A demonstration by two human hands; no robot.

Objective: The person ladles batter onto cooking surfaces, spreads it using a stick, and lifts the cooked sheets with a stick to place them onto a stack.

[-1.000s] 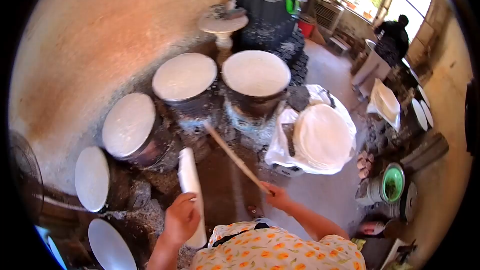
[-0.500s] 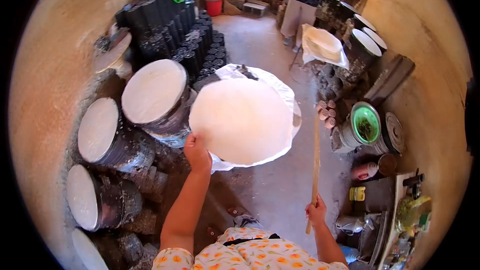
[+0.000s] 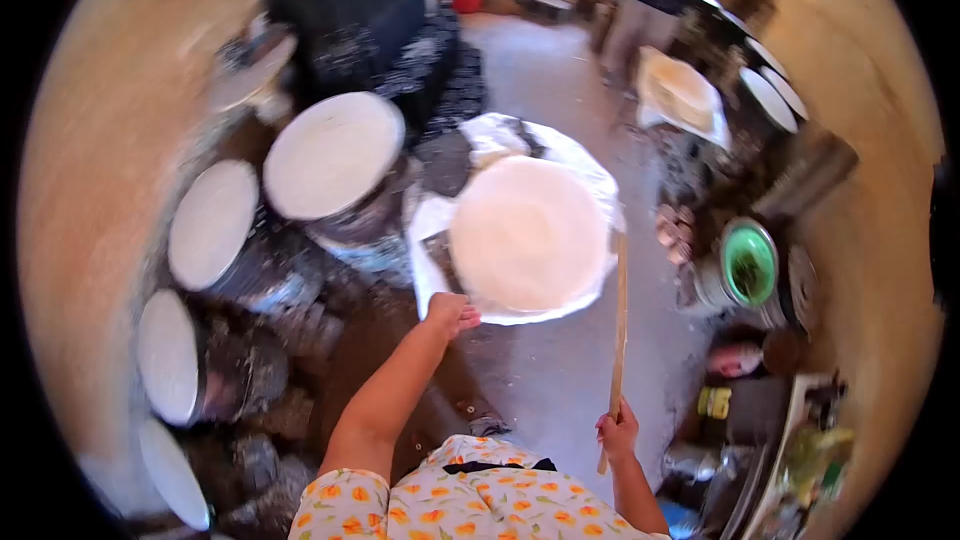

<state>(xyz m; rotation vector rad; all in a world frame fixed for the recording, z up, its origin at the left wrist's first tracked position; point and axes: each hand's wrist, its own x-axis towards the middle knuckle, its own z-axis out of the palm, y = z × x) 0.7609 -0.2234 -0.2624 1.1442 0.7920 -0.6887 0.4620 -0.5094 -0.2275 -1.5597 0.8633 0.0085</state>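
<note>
A large round, thin pale flatbread sheet (image 3: pixel 530 235) lies over a white plastic sheet (image 3: pixel 435 260) in the middle. My left hand (image 3: pixel 453 314) is at the lower left edge of that plastic, just off the flatbread, with loosely bent fingers and nothing visible in them. On the right, my right hand (image 3: pixel 618 427) is closed round the lower end of a long flat wooden stick (image 3: pixel 621 330). The stick points away from me, its far end beside the right edge of the plastic. What supports the plastic is hidden.
Dark drum-like stoves with pale round tops (image 3: pixel 335 155) line the left wall. Black cylindrical briquettes (image 3: pixel 360 25) are stacked behind them. A person (image 3: pixel 650 10) stands at the far right near another flatbread pile (image 3: pixel 680 88). A green basin (image 3: pixel 749 260) and a cluttered table (image 3: pixel 800 440) are at right.
My left hand has let go of the flatbread's edge and moved right. The flatbread now lies farther from me, lower on the plastic. My right hand still holds the stick. The view has shifted.
</note>
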